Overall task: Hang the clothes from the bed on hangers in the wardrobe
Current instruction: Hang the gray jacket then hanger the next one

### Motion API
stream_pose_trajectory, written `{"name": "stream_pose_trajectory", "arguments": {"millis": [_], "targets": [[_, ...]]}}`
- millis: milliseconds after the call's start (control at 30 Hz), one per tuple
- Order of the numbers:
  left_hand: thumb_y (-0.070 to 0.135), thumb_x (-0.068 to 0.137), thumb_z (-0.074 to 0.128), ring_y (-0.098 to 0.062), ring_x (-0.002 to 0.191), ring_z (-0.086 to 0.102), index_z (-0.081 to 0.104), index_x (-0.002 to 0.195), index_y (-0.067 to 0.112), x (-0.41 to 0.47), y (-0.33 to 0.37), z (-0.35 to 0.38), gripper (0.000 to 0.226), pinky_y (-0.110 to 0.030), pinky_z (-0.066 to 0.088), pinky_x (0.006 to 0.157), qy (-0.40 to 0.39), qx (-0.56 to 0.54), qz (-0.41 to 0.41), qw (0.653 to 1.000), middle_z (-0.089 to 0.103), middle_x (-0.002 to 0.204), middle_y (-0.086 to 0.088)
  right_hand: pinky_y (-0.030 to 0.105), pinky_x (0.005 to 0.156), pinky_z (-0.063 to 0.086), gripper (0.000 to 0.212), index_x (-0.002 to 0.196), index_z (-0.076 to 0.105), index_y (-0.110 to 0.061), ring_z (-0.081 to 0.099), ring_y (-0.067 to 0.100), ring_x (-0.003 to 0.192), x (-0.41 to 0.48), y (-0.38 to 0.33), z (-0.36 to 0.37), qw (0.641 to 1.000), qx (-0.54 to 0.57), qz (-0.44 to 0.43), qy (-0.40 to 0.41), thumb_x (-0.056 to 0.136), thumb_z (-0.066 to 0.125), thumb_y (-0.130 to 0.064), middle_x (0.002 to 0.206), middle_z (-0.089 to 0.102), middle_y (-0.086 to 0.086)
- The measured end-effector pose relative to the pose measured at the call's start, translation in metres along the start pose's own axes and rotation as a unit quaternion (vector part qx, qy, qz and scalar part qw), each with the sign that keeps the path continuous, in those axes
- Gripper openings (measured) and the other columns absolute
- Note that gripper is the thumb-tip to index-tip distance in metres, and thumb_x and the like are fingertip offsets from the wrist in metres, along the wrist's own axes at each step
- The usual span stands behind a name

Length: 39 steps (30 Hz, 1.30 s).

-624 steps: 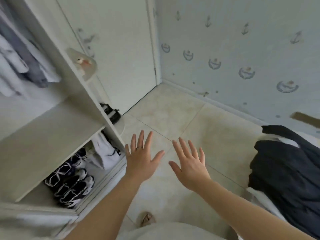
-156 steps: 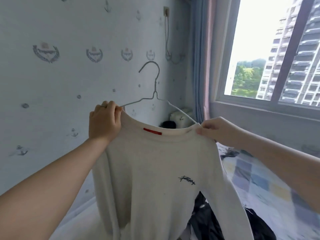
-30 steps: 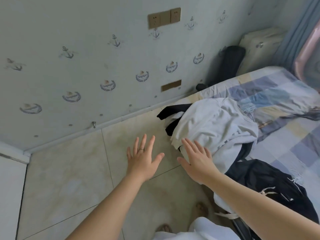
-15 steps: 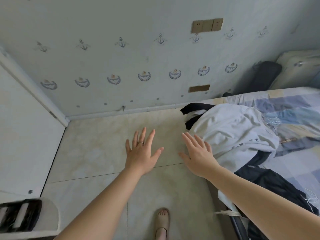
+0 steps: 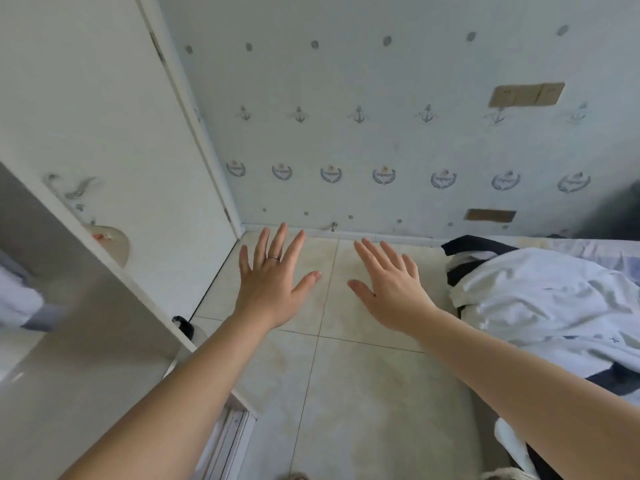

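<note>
My left hand (image 5: pixel 273 278) and my right hand (image 5: pixel 388 289) are stretched out side by side over the tiled floor, fingers spread and straight, holding nothing. A white garment (image 5: pixel 540 299) lies crumpled on the bed's edge at the right, on top of dark clothes (image 5: pixel 467 245). The white wardrobe (image 5: pixel 114 271) stands open at the left, and a bit of hanging clothing (image 5: pixel 17 303) shows at its far left. My right hand is a short way left of the white garment and does not touch it. No hanger is in view.
A white door (image 5: pixel 104 116) stands behind the wardrobe at the left. The wallpapered wall (image 5: pixel 381 133) with anchor prints runs across the back. Beige floor tiles (image 5: pixel 363 393) lie between wardrobe and bed. A small dark object (image 5: pixel 183 325) sits by the wardrobe's corner.
The view has swung left from the bed toward the wardrobe, which now fills the left side. Both hands stay empty and spread, and the clothes pile has shifted to the right edge.
</note>
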<state>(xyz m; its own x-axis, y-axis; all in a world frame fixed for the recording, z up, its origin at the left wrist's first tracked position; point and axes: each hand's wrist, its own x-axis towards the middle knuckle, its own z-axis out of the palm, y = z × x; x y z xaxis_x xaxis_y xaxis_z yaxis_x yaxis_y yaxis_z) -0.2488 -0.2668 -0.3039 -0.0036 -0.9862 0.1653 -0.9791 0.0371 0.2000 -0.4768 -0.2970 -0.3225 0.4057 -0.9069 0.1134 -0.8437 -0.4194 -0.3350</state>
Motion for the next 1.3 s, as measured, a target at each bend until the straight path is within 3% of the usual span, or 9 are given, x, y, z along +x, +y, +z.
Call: {"name": "stream_pose_trajectory", "arguments": {"millis": [367,567,767,900,1000,1100,1300], "targets": [[0.069,0.096,0.024,-0.017,0.151,-0.022,-0.003,0.157,0.041,-0.006,-0.123,-0.216,0.073,-0.054,-0.01,0.12,0.222,0.125,-0.025,0.967,-0.016,0.166,0.01,0.049,0.122,0.002,0.069,0.157,-0.003,-0.032,-0.005,0.02,0.152,0.096,-0.211,-0.094,0.965,-0.012,-0.213,0.155,0.099,0.019,-0.062,0.165,0.0,-0.011],[0.069,0.097,0.023,-0.02,0.152,-0.019,-0.003,0.157,0.04,-0.017,-0.197,-0.347,0.072,-0.057,-0.007,0.121,0.316,0.222,0.004,0.922,-0.015,0.167,0.008,0.049,0.123,0.003,0.072,0.157,-0.002,-0.032,-0.004,0.019,0.152,0.137,-0.341,-0.161,0.92,-0.023,-0.291,0.263,0.094,0.007,-0.067,0.165,0.0,-0.012],[0.068,0.096,0.026,-0.024,0.154,-0.011,0.007,0.158,0.039,-0.031,-0.255,-0.465,0.07,-0.057,-0.006,0.121,0.41,0.302,0.014,0.861,-0.004,0.168,0.005,0.047,0.122,0.006,0.066,0.157,0.005,-0.033,0.001,0.019,0.152,0.17,-0.456,-0.229,0.864,-0.037,-0.351,0.358,0.099,0.021,-0.057,0.164,0.005,-0.013],[0.066,0.094,0.026,-0.024,0.154,-0.003,0.019,0.157,0.038,-0.043,-0.298,-0.526,0.069,-0.054,-0.004,0.122,0.474,0.316,0.018,0.822,0.006,0.168,0.006,0.047,0.121,0.01,0.067,0.156,0.01,-0.033,0.007,0.019,0.152,0.189,-0.523,-0.263,0.831,-0.036,-0.381,0.403,0.095,0.022,-0.059,0.163,0.013,-0.013],[0.063,0.094,0.03,-0.022,0.154,-0.001,0.025,0.156,0.037,-0.052,-0.334,-0.561,0.067,-0.055,0.001,0.122,0.512,0.305,0.005,0.803,0.01,0.168,0.006,0.046,0.12,0.014,0.069,0.156,0.013,-0.033,0.012,0.019,0.151,0.202,-0.571,-0.284,0.81,-0.034,-0.399,0.428,0.094,0.022,-0.06,0.162,0.017,-0.012],[0.065,0.092,0.025,-0.019,0.154,-0.004,0.018,0.157,0.039,-0.058,-0.374,-0.586,0.07,-0.053,0.002,0.122,0.533,0.242,-0.055,0.809,0.005,0.168,0.008,0.042,0.115,0.02,0.069,0.156,0.015,-0.032,0.019,0.018,0.148,0.21,-0.618,-0.302,0.793,-0.03,-0.42,0.439,0.093,0.021,-0.06,0.16,0.025,-0.012],[0.069,0.094,0.035,-0.022,0.154,-0.005,0.004,0.158,0.037,-0.055,-0.442,-0.596,0.078,-0.05,0.003,0.123,0.493,0.106,-0.187,0.843,-0.001,0.168,0.006,0.041,0.103,0.036,0.061,0.153,0.018,-0.029,0.039,0.026,0.135,0.225,-0.702,-0.33,0.819,-0.086,-0.418,0.384,0.099,0.036,-0.05,0.15,0.042,-0.004]]}}
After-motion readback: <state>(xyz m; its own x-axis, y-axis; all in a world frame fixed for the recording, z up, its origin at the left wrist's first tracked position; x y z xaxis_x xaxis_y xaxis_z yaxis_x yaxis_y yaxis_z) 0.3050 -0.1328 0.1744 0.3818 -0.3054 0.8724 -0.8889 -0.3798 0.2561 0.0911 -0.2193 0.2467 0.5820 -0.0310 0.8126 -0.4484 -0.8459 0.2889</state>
